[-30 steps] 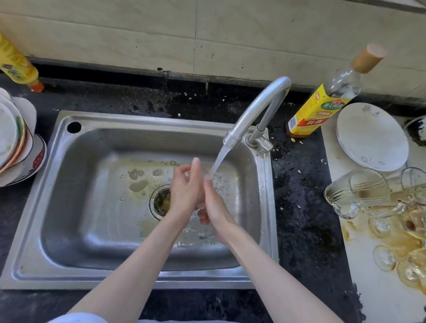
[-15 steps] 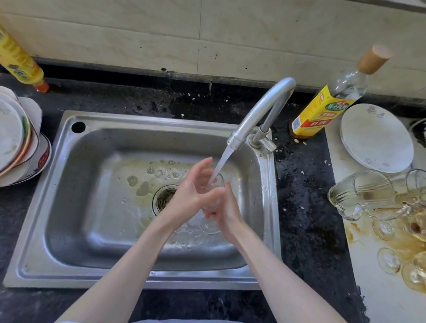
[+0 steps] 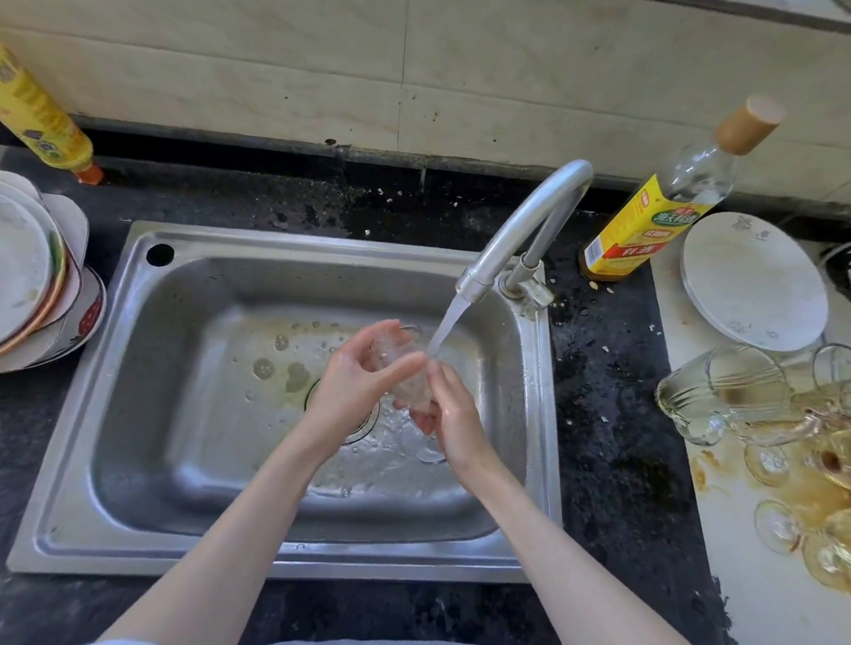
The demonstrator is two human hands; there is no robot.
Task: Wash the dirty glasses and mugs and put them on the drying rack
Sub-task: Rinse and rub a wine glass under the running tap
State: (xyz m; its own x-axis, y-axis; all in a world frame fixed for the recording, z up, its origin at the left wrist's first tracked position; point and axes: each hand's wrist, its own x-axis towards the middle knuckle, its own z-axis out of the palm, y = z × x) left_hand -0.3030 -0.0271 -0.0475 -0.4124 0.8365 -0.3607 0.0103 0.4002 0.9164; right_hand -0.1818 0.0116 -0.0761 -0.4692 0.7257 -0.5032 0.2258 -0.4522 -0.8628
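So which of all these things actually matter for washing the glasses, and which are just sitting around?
Part of the job:
- glass held under the running faucet by left hand and right hand
- sink
- dirty glasses on the right counter

Just lying about:
- stacked plates on the left
- white plate
- yellow-labelled bottle
- yellow bottle far left
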